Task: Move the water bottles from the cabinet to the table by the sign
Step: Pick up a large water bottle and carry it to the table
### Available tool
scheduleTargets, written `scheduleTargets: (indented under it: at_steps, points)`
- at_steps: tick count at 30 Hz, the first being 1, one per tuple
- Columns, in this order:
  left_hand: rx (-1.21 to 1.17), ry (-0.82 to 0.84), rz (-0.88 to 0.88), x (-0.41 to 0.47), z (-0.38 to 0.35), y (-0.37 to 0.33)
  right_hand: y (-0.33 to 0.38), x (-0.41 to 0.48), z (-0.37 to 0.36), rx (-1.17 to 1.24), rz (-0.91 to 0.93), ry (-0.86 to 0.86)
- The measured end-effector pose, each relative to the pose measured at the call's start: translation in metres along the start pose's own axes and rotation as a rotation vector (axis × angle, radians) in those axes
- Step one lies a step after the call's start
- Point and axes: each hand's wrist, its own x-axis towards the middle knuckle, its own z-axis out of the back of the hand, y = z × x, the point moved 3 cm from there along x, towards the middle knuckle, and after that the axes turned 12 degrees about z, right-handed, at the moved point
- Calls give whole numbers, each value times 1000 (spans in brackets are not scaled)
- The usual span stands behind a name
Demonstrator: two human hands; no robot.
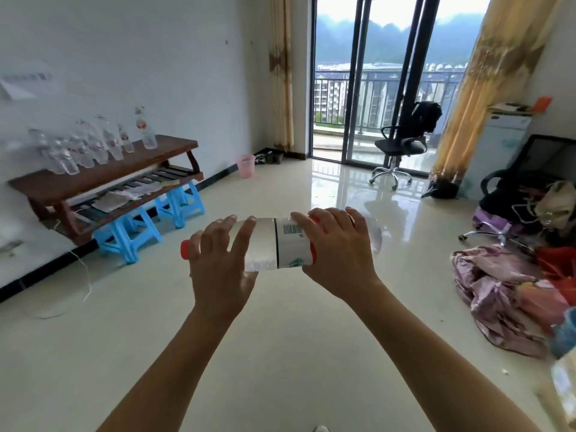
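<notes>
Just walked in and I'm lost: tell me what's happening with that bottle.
A person holds a water bottle sideways in both hands over the floor, left hand near its red cap, right hand round the label. Other bottles stand on the wooden table at the left, under a sign. This one is not there yet.

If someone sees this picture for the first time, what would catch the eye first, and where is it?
First, the water bottle held sideways in the centre, red cap to the left, gripped by the left hand and the right hand. Next, the row of bottles standing on the wooden table at the left wall, under a paper sign. At the back, the glass balcony door shows misty hills.
</notes>
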Motion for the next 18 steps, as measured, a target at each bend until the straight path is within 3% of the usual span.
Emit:
scheduleTargets:
  at_steps: [5, 10, 18]
  points:
    - [105, 9, 66, 95, -97, 48, -46, 91, -130, 90, 30, 3]
    - [217, -39, 104, 191, -148, 101, -78, 196, -221, 152, 91, -58]
    - [357, -139, 243, 290, -215, 234, -48, 354, -372, 298, 251, -84]
